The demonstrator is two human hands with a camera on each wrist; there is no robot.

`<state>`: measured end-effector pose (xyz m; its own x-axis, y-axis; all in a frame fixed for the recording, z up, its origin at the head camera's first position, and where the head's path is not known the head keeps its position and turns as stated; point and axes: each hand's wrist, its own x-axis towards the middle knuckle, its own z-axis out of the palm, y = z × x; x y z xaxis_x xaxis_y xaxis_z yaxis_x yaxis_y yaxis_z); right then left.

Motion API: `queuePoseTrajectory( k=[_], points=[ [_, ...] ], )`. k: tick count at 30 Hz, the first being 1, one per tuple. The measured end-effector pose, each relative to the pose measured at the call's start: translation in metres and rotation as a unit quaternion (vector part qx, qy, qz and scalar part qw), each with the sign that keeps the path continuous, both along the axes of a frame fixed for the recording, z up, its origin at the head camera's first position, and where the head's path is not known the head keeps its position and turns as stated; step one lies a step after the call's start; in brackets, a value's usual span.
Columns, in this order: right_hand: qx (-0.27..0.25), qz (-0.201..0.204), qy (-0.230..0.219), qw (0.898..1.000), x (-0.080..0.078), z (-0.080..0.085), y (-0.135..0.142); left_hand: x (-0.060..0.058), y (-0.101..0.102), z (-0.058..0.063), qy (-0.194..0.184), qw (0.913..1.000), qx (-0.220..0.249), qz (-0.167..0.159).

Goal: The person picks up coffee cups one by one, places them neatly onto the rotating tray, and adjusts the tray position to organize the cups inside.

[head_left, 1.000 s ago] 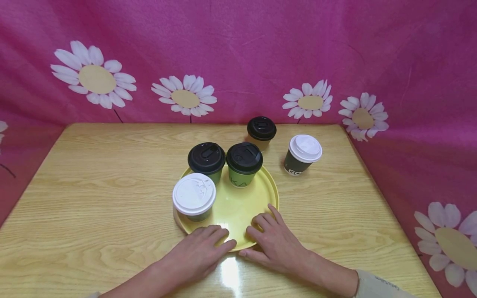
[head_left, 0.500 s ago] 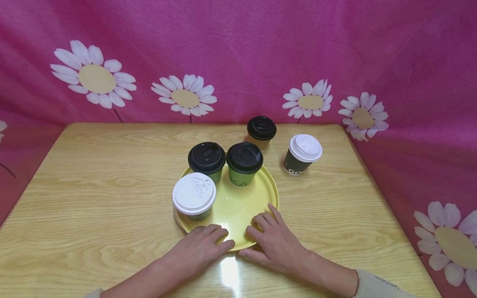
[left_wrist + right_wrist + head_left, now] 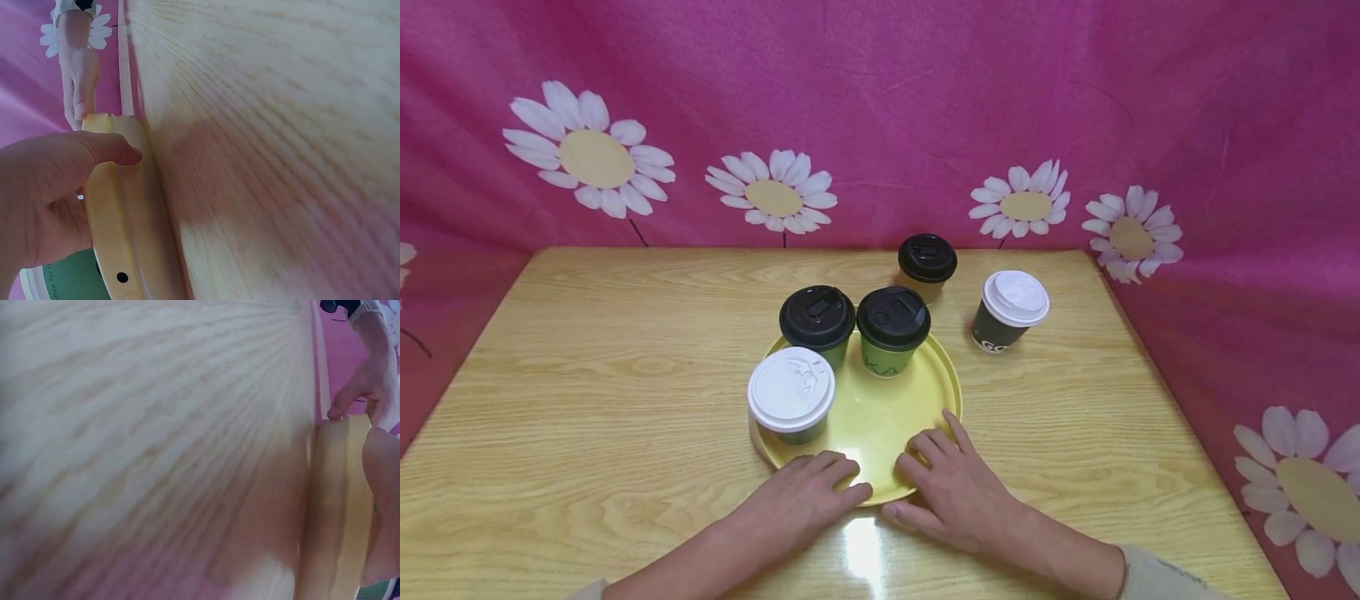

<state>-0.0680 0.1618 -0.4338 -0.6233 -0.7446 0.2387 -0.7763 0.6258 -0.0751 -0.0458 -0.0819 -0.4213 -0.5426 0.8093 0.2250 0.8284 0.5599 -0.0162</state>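
A round yellow tray [image 3: 880, 425] lies on the table, and a tan layer [image 3: 147, 219] shows beneath its rim in the left wrist view. On it stand a green paper cup with a black lid [image 3: 887, 354], another black-lidded green cup [image 3: 817, 321] and a white-lidded cup [image 3: 792, 392]. My left hand [image 3: 801, 504] grips the near rim, thumb outside and fingers over the inner side. Further right, my right hand [image 3: 955, 492] holds the same rim, fingers bent over the tray and thumb at its near edge. The undersides of both hands' fingers are partly hidden.
Behind the tray, a black-lidded brown cup [image 3: 927, 267] stands on the wooden table [image 3: 602, 375]. A dark cup with a white lid [image 3: 1009, 312] stands to the right. A pink cloth with daisies [image 3: 880, 108] hangs behind and beside the table.
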Motion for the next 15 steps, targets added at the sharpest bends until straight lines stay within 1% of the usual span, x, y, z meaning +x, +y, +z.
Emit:
queuePoseTrajectory(
  k=[8,11,15],
  points=[
    [0.003,-0.005,-0.014,1.000,-0.004,0.009,0.002,-0.001,0.000,0.000,0.000,1.0000,-0.006,-0.001],
    [-0.009,-0.011,-0.017,1.000,-0.008,0.014,0.004,-0.001,0.000,0.000,0.002,1.0000,-0.007,-0.001],
    [-0.043,-0.021,-0.014,0.999,-0.015,0.019,0.011,-0.001,0.000,-0.001,0.005,1.0000,-0.004,-0.002]
  ],
)
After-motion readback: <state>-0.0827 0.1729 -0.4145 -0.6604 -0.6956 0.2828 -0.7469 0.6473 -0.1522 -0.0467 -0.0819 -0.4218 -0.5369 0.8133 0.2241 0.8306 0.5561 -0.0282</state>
